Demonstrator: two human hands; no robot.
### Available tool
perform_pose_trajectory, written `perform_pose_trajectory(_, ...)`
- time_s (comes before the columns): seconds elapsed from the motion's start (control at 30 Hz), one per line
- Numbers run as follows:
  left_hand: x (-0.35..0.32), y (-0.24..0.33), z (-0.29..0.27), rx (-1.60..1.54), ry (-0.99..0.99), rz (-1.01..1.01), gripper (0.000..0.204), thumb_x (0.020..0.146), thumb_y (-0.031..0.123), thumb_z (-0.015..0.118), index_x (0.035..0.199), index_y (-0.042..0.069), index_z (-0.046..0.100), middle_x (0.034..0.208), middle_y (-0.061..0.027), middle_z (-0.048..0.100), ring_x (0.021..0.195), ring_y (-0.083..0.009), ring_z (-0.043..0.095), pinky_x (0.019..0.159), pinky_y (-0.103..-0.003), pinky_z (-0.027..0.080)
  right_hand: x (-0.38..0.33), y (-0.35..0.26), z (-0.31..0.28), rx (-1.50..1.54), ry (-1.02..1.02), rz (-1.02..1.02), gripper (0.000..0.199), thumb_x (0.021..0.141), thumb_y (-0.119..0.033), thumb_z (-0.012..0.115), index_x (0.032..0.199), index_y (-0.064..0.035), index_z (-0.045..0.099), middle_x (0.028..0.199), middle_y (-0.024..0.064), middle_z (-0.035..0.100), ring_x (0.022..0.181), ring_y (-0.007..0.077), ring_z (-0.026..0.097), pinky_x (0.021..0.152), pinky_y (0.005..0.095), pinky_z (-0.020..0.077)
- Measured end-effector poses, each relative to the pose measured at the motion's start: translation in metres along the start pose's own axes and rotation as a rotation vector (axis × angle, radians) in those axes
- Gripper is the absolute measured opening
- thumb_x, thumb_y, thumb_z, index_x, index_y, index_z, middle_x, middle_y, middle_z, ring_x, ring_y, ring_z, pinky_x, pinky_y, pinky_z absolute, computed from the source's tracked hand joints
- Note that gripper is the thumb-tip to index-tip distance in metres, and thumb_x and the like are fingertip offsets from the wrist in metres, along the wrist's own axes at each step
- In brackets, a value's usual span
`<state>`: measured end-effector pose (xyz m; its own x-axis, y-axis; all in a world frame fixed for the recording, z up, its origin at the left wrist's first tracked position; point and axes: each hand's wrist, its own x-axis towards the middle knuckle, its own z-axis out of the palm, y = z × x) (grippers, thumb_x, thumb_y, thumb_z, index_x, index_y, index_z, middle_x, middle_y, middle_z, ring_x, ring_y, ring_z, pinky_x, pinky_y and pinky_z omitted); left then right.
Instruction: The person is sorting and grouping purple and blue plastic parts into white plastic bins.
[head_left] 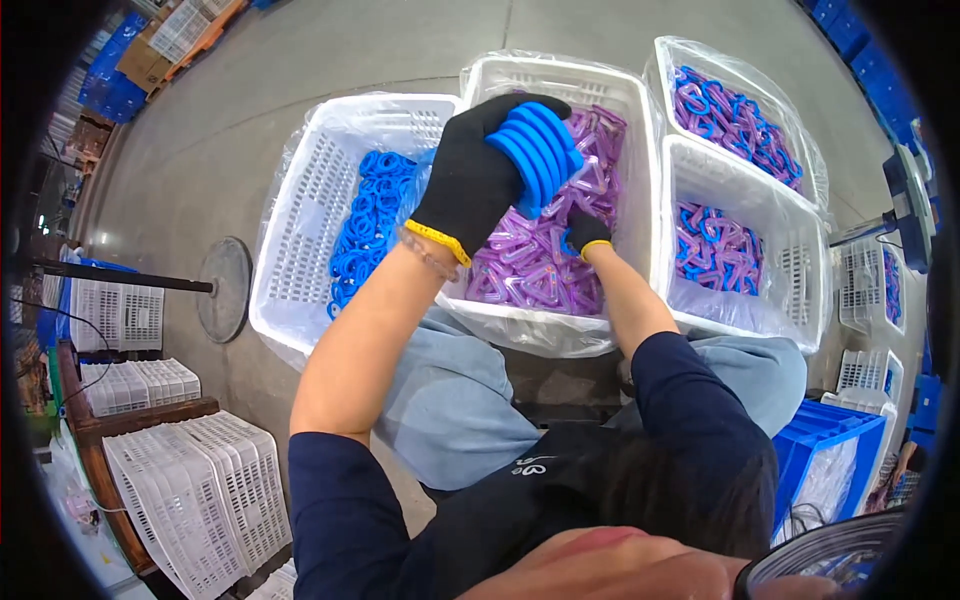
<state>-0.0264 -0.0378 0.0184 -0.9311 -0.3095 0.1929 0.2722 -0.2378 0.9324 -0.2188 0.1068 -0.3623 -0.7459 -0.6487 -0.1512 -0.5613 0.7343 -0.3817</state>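
Note:
My left hand [468,165], in a black glove with a yellow cuff, is closed around a row of several blue plastic rings [537,155]. It is raised over the edge between two white crates. Lower and to the right, my right hand [590,228], gloved alike, reaches among translucent purple plastic triangles [540,262] in the middle crate [640,180]. Its fingers look drawn in, and a bit of blue shows at its left edge; what it grips is hidden. Loose blue rings [375,215] lie in the left crate [300,215], partly behind my left arm.
Two lined white crates on the right hold mixed blue and purple pieces [718,245], [740,125]. A round metal stand base [226,290] is on the floor at left. White crates [205,495] stand at lower left, a blue crate [825,455] at lower right.

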Motion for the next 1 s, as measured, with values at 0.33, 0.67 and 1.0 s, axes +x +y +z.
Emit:
perform_pose_trajectory(0.33, 0.004, -0.002, 0.002, 0.035, -0.026, -0.016, 0.032, 0.094, 0.008, 0.043, 0.115, -0.010, 0.057, 0.089, -0.0148, 0.065, 0.079, -0.0214, 0.065, 0.074, -0.030, 0.056, -0.002, -0.010, 0.024, -0.334, -0.267, -0.043, 0.042, 0.061, -0.025, 0.070, 0.102, -0.0146, 0.070, 0.108, 0.0154, 0.066, 0.101, 0.0313, 0.064, 0.087, 0.0428, 0.0518)
perform_pose_trajectory(0.67, 0.007, -0.008, -0.013, 0.487, -0.047, 0.244, 0.029, 0.079, -0.002, 0.053, 0.104, -0.002, 0.067, 0.089, -0.0098, 0.070, 0.078, -0.0150, 0.065, 0.074, -0.028, 0.053, 0.032, -0.085, -0.149, -0.199, -0.417, -0.475, 0.043, 0.077, -0.039, 0.065, 0.104, -0.0064, 0.069, 0.106, 0.0186, 0.066, 0.096, 0.0339, 0.065, 0.081, 0.0420, 0.0521)
perform_pose_trajectory(1.0, -0.012, 0.019, 0.039, 0.772, -0.506, 0.577, 0.046, 0.072, -0.004, 0.064, 0.115, 0.012, 0.067, 0.118, -0.0145, 0.064, 0.107, -0.0291, 0.063, 0.091, -0.034, 0.049, -0.171, -0.113, -0.386, 0.310, -0.240, -0.731, 0.040, 0.069, -0.006, 0.061, 0.109, -0.0064, 0.064, 0.084, 0.0127, 0.064, 0.074, 0.0279, 0.060, 0.068, 0.0354, 0.0472)
